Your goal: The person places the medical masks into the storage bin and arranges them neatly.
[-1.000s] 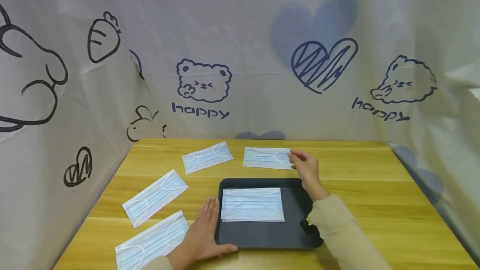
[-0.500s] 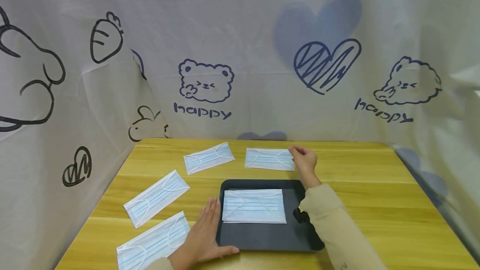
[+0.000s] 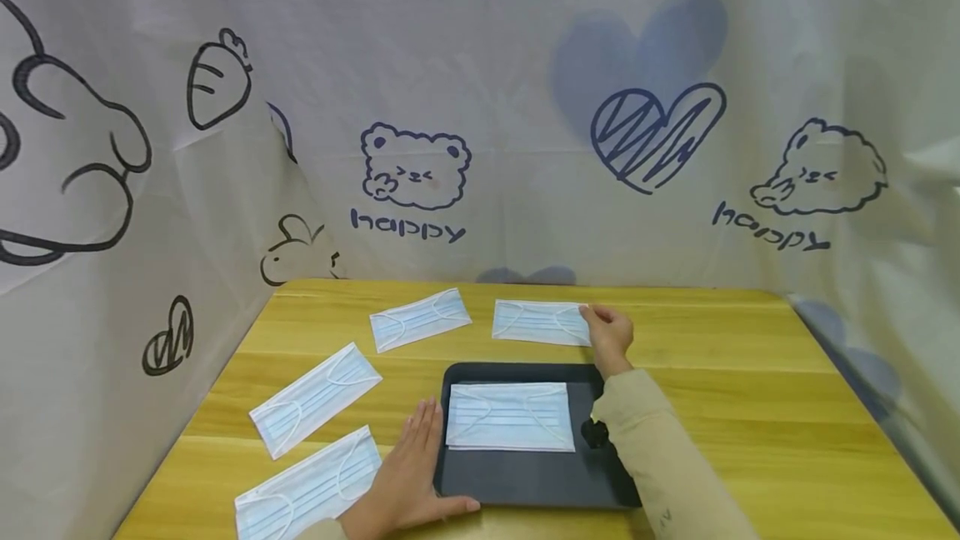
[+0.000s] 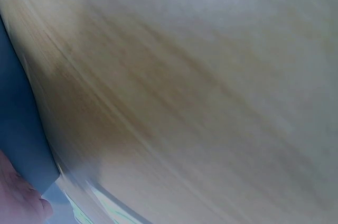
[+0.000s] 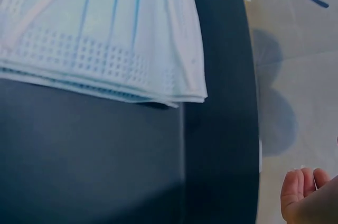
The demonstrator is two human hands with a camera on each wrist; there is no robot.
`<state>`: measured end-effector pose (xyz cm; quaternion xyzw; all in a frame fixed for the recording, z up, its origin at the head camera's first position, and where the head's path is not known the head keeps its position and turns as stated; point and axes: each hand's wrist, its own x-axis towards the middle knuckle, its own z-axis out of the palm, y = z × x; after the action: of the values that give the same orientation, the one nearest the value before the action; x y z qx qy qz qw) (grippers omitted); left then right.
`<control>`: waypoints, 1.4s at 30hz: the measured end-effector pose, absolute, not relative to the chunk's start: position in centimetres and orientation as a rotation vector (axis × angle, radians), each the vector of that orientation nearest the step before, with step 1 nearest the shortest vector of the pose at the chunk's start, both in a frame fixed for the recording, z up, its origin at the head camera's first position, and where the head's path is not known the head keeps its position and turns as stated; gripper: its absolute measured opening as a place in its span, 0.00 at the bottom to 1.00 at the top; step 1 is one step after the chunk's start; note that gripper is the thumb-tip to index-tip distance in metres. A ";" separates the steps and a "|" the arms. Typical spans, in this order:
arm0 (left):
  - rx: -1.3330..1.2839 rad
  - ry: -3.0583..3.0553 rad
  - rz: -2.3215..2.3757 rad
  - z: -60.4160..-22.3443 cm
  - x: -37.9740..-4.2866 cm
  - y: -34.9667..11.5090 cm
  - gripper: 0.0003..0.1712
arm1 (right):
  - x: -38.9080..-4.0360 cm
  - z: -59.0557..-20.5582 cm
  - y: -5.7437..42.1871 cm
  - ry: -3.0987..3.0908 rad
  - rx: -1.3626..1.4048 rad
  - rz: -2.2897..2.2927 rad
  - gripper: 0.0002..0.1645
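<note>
At the back of the table, my right hand [image 3: 611,338] pinches the right end of a light blue pleated face mask [image 3: 540,323] between thumb and fingers. Its curled fingers [image 5: 301,184] also show at the lower right of the right wrist view. In the dark grey tray [image 3: 536,477] lies a neat stack of face masks [image 3: 510,417]; layered edges of the stacked masks [image 5: 105,76] appear in the right wrist view. My left hand [image 3: 408,469] rests along the tray's left side, fingers straight and thumb spread at the front corner.
Three more face masks lie separately left of the tray: one at the back [image 3: 420,320], one in the middle [image 3: 315,400], and a front mask [image 3: 300,490] partly covered by my left hand. Behind the wooden table [image 3: 750,407] hangs a printed cloth [image 3: 525,190].
My right fingers have shifted slightly along the right end of the back mask, which still lies in place. The left hand and tray keep their positions; the head view tilts slightly.
</note>
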<state>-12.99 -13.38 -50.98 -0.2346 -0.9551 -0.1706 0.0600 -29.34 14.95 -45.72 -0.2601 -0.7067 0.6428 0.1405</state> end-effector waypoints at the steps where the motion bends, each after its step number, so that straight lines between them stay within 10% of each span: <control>1: -0.711 -2.887 -0.514 -51.0 -13.0 -13.4 0.72 | -29.3 -45.9 15.0 -2.044 -0.756 1.860 0.24; 42: -0.663 -3.036 -0.550 -51.1 -13.3 -13.4 0.72 | -30.6 -48.4 15.8 -2.352 -0.818 1.686 0.24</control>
<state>-13.34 -13.39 -51.13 -0.2101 -0.9620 -0.1744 -0.0072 -30.55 15.81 -48.35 -0.2714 -0.7804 0.5594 0.0670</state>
